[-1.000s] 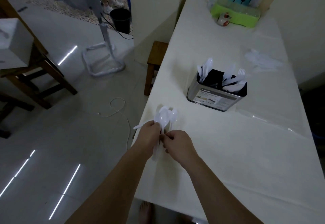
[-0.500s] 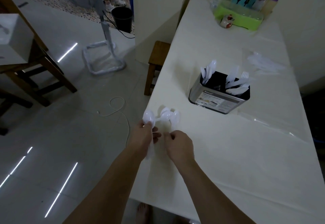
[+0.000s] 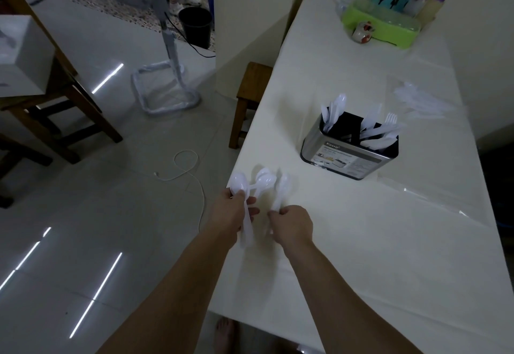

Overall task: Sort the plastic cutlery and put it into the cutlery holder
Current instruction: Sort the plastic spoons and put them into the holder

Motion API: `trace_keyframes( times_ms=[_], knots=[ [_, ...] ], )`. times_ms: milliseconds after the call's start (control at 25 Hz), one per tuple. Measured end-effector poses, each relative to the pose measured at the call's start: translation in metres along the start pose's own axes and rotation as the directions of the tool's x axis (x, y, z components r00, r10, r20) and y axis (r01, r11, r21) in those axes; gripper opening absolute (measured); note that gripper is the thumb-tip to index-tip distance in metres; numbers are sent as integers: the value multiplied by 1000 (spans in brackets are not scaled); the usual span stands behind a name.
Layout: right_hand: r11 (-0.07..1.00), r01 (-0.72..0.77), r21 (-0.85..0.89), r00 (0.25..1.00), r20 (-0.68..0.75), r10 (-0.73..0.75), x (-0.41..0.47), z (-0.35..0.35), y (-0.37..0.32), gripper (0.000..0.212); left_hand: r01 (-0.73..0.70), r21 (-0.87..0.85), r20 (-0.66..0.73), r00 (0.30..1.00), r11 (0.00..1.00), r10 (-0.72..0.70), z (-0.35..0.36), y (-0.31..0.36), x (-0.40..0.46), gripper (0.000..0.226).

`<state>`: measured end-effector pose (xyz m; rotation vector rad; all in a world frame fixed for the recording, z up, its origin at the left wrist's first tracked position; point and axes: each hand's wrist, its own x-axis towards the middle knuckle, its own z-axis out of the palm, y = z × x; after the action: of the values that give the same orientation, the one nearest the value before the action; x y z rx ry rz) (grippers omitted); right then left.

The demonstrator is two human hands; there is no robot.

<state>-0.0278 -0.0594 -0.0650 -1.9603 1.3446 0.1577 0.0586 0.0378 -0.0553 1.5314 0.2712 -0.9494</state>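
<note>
Two hands busy: my left hand pinches a white plastic spoon, my right hand pinches another white spoon by its handle. The rectangular steel cutlery holder sits at two o'clock on the white table.

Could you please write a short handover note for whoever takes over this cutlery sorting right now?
Left hand: grips white plastic spoons by the handles, bowls pointing away, over the table's near left edge.
Right hand: pinches the handle of one more spoon just beside them.
Cutlery holder: stands mid-table, beyond the hands. Spoons already stand in its left compartment, forks and other white pieces in the right.
Loose cutlery pile: lies on the table beyond the holder, to its right.
Done: part of the cutlery is sorted into the holder.
Left: drop the held spoons into the left compartment, then sort the far pile.
</note>
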Motion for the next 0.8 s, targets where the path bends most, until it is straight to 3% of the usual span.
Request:
trace_keyframes(
  times_ms=[120,240,480,600,680,800],
  knots=[
    [975,142,170,990,-32,-138,-23,-9,-2,35,6,-9,-35,999,1000,-7,1,0,-1,19],
    [954,229,194,963,100,-251,-45,-6,-12,31,3,39,-41,999,999,-2,0,-8,11,32],
    [914,381,-143,919,169,-356,-53,15,-30,30,35,-88,-36,999,995,-38,-7,3,-11,26],
    [817,480,-318,877,198,-438,-57,26,-39,24,-33,7,-23,999,999,33,-20,-1,-13,26],
    [781,519,-348,855,199,-479,-61,31,-44,26,-47,69,-87,995,996,53,-29,-2,-9,28],
    [841,442,-313,896,98,-434,-56,33,-46,36,-38,32,-200,979,999,44,-42,-1,-2,23]
  ],
)
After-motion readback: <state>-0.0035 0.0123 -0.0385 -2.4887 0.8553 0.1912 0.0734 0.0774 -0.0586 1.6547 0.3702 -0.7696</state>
